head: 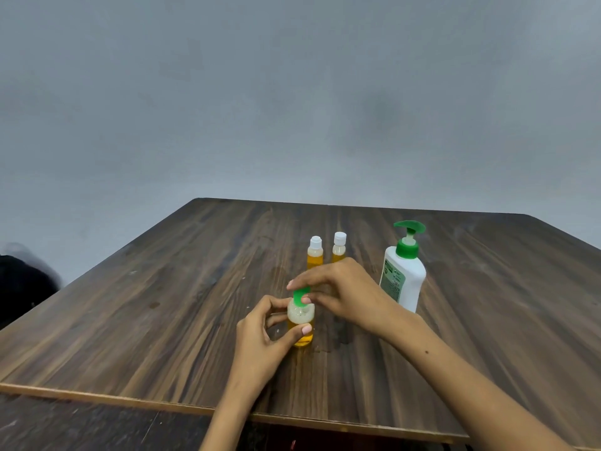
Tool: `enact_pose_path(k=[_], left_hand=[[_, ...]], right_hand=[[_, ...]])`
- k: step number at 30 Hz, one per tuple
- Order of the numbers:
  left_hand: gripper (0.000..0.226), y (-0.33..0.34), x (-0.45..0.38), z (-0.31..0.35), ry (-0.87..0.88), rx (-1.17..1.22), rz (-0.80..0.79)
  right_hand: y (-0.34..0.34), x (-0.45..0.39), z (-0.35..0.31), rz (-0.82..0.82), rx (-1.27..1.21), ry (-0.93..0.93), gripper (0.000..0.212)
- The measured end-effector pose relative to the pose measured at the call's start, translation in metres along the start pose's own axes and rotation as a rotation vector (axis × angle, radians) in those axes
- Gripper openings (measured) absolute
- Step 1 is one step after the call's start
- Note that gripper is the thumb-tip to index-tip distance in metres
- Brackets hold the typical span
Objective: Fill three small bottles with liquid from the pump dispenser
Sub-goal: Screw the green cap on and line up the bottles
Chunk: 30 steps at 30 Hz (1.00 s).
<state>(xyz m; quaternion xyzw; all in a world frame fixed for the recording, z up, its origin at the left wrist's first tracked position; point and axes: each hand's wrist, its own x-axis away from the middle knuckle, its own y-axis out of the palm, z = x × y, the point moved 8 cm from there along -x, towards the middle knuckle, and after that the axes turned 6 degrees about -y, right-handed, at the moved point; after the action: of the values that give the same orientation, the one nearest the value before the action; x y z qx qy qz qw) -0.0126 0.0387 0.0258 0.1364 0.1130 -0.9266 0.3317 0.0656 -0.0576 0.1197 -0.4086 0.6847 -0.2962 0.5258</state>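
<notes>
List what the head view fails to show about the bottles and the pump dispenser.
- Far right small bottle: lower body hidden behind the right hand.
- Near bottle: its opening is masked by a green piece and the fingers of the left hand.
- Pump dispenser: label print too small to read; fill level hidden by its opaque wall.

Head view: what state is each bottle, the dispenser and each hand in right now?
Near bottle: upright, yellow liquid inside, green flip lid open.
Two far bottles: upright, white caps on, yellow liquid inside.
Pump dispenser: upright, untouched.
Left hand: grips near bottle.
Right hand: pinches green flip lid.
</notes>
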Motion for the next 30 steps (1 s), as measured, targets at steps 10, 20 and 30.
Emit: enact_pose_path(k=[10,20,30], left_hand=[[0.039,0.001,0.001,0.003,0.031,-0.022,-0.017],[0.047,0.001,0.000,-0.001,0.041,-0.091,-0.020],[0.038,0.001,0.000,0.004,0.069,-0.156,0.009]], right_hand=[[0.000,-0.006,-0.002,-0.070,-0.008,-0.049,0.033],[0.003,-0.003,0.004,0.005,-0.020,-0.004,0.030],[0.006,-0.003,0.011,0.015,-0.080,0.001,0.026]])
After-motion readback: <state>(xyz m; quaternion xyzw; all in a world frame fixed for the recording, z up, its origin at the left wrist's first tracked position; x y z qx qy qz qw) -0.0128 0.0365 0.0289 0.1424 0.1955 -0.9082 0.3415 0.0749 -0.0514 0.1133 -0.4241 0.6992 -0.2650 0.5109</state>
